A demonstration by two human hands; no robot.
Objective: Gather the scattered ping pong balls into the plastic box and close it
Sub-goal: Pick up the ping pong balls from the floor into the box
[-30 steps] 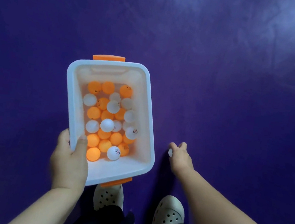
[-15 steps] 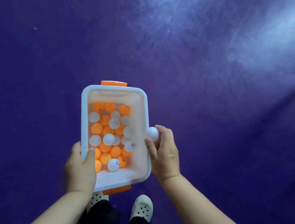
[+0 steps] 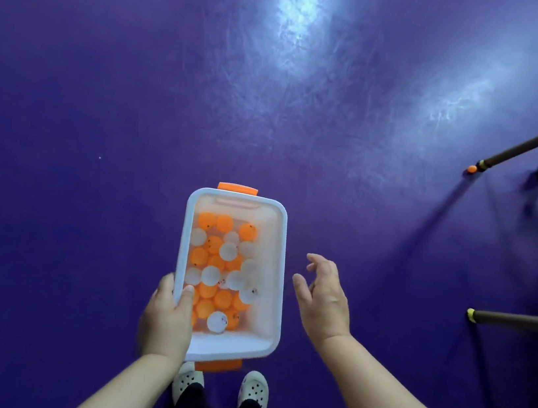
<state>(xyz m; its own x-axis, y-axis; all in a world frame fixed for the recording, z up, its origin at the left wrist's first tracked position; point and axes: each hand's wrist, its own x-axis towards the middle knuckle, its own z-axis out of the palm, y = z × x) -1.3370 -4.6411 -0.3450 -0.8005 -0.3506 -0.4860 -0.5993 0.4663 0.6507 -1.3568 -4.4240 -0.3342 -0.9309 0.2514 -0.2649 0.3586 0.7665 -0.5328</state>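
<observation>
The box (image 3: pixel 281 274) is carried off the floor (image 3: pixel 103 94) by the left grip (image 3: pixel 166 322). This grip is closed on the box's near-left rim, with the thumb hooked over the wall and the rest of the hand outside. Held by that one corner, the box is judged to be level enough that nothing rolls out, and its right side is open for loading. The balls (image 3: pixel 217 265), orange and white, are piled inside, just ahead of the left grip's thumb.

The right grip (image 3: pixel 323 298) is held just right of the box and apart from it. Its fingers are loose and spread, and nothing is held in it, so it is judged ready for another pickup. One orange ball (image 3: pixel 472 169) is seen on the floor well ahead and to the right of the right grip, just beside the foot of a leg (image 3: pixel 528 145). Gathering is therefore judged unfinished.

No lid is seen. An orange latch (image 3: pixel 238 189) stands at the box's end farthest from the left grip, so closing is not yet begun.
</observation>
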